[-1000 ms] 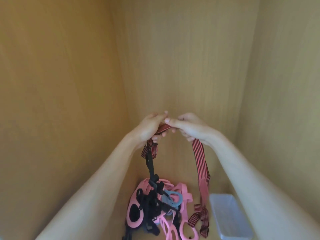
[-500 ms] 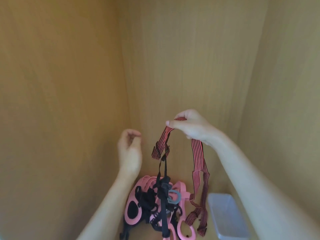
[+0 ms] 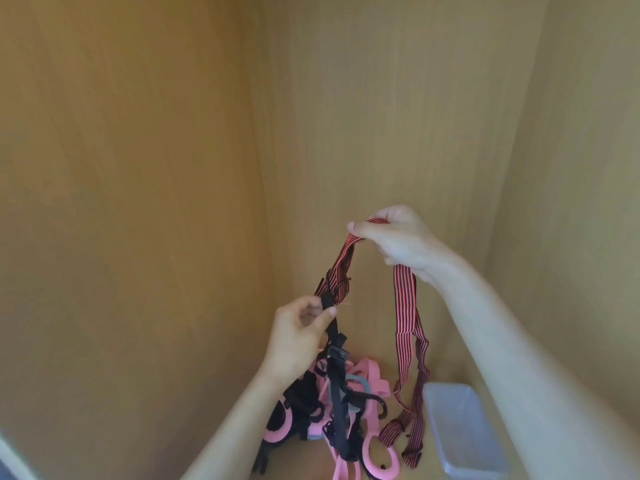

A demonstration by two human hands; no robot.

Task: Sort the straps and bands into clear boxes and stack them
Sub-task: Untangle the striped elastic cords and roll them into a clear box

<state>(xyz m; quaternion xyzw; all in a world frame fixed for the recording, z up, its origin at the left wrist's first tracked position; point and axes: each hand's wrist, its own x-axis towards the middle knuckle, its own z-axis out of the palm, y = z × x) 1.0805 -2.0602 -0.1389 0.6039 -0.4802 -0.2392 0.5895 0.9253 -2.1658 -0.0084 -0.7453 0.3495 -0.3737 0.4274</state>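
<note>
Setting: wooden compartment. Side panels (image 3: 138,168) close in at frame left and right, and open room lies in the upper half, above both hands.
Clear box (image 3: 460,431): lower right, against the right panel, just beside the pile of pink and black bands (image 3: 372,377) at bottom centre.
Change: left hand (image 3: 298,334), apart from the straps half a second ago, now pinches the black strap (image 3: 334,330) in its grip, just below the hook.
Right hand (image 3: 401,240): centre right, grip clenched round the striped strap (image 3: 405,306).
Striped strap: draped over that hand, both legs hanging down, long axis near vertical, lower ends beside the box.
</note>
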